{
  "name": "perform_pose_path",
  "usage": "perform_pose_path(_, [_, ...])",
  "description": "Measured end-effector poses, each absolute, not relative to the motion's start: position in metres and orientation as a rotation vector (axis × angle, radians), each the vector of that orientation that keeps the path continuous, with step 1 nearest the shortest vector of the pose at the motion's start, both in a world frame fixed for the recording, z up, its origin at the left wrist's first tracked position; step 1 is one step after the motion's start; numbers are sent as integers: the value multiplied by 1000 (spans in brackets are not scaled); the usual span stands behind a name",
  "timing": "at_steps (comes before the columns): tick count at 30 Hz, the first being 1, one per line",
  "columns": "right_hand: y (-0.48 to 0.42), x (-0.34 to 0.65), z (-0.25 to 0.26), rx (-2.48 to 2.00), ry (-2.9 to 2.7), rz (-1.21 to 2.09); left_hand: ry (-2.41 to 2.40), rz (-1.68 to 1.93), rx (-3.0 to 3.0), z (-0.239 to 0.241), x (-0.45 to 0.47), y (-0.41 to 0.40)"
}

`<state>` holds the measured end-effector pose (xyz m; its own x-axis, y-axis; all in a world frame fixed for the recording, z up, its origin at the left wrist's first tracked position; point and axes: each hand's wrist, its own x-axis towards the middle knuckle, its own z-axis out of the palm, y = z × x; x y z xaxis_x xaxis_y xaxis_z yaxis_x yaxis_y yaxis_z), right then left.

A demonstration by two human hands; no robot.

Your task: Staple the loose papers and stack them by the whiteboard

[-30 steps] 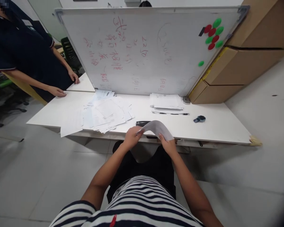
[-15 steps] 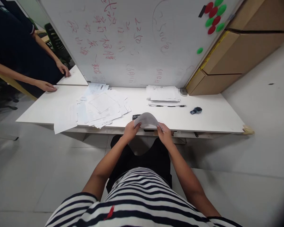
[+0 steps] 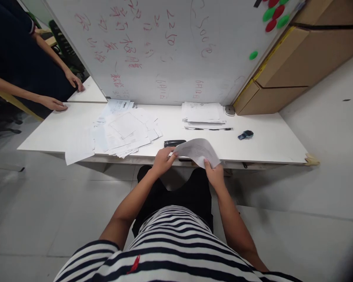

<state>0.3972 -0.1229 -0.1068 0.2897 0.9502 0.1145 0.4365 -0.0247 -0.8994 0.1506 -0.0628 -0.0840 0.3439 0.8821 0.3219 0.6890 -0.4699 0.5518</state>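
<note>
I hold a curved sheet of paper (image 3: 197, 150) over the front edge of the white table (image 3: 270, 145). My left hand (image 3: 162, 159) pinches its left end. My right hand (image 3: 214, 173) grips its lower right corner. A black stapler (image 3: 174, 143) lies on the table just behind the sheet, close to my left hand.
A loose spread of papers (image 3: 120, 133) covers the table's left part; a neat paper stack (image 3: 204, 113) with a pen (image 3: 208, 129) sits at the back. A small dark object (image 3: 245, 135) lies to the right. A whiteboard (image 3: 164, 47) stands behind. Another person's hands (image 3: 54, 103) rest at the far left.
The sheet, bent tight half a second ago, has opened out wider between my hands, and my right hand has shifted right and down. The camera tilted down slightly.
</note>
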Motion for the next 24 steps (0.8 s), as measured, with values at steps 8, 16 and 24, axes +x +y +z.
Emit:
perform_pose_path(8, [-168, 438, -124, -1573, -616, 1101, 1473, 624, 2487, -94, 156, -7])
perform_pose_path(16, [-169, 443, -113, -1529, -590, 1288, 1420, 621, 2508, -111, 153, 2])
perform_pose_path(24, [-161, 430, -115, -1513, -659, 1380, 1363, 666, 2490, -106, 150, -2])
